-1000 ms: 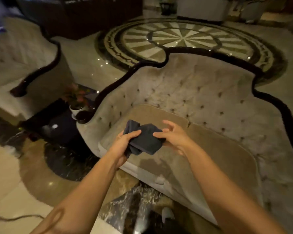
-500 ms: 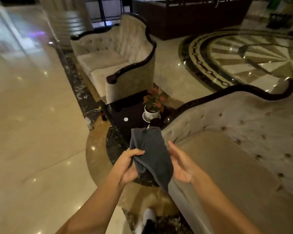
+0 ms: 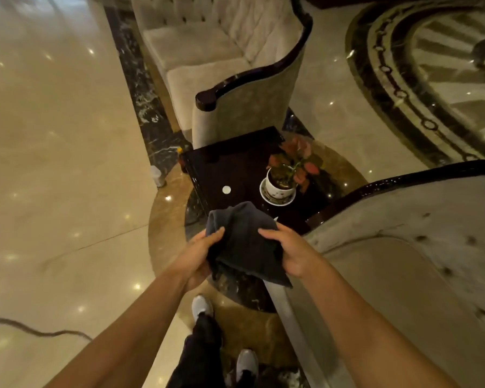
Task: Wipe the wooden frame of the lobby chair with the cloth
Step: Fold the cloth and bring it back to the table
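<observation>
So the view had swung left since half a second back: the side table (image 3: pixel 235 163) with the potted plant (image 3: pixel 289 169) sat mid-frame now, and the near chair was squeezed into the lower right. I had the dark cloth (image 3: pixel 244 245) held up at centre, the left hand (image 3: pixel 199 256) clamped on its left edge and the right hand (image 3: pixel 289 253) gripping the right side, spread flatter than a moment earlier. It wasn't touching any wood yet. The chair's dark wooden frame (image 3: pixel 403 180) ran along the arm's top edge at right, close to the cloth. Looked like the arm's front end, I think, would be the starting spot, though the cloth hid it.
</observation>
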